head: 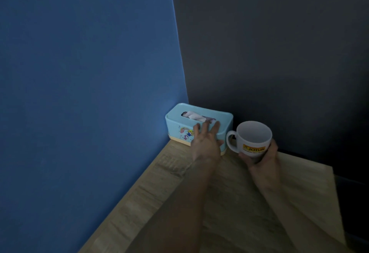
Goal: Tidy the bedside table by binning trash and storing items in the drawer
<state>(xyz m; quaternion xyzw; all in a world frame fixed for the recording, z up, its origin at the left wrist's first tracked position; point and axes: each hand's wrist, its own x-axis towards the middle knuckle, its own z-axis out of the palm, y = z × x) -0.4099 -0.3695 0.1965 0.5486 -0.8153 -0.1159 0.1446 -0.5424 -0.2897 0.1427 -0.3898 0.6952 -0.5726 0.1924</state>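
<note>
We counted 2 things on the light wood-grain counter (229,202): 1 pale blue plastic tissue box (179,124) w/ cartoon print & beige base, 1 white ceramic mug (253,138) w/ yellow JOTUN label. Box sat in the far corner, against the blue wall (79,72) & dark wall (279,42), white tissue poking from its top slot. Our left hand (205,140) lay w/ fingers spread on the box's front top edge, grip loose, nothing clasped. Our right hand (263,158) cupped the mug from below, just beside the box, handle twd it.

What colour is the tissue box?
The tissue box is light blue with a cartoon rainbow picture and a cream base, seen in the head view.
</note>
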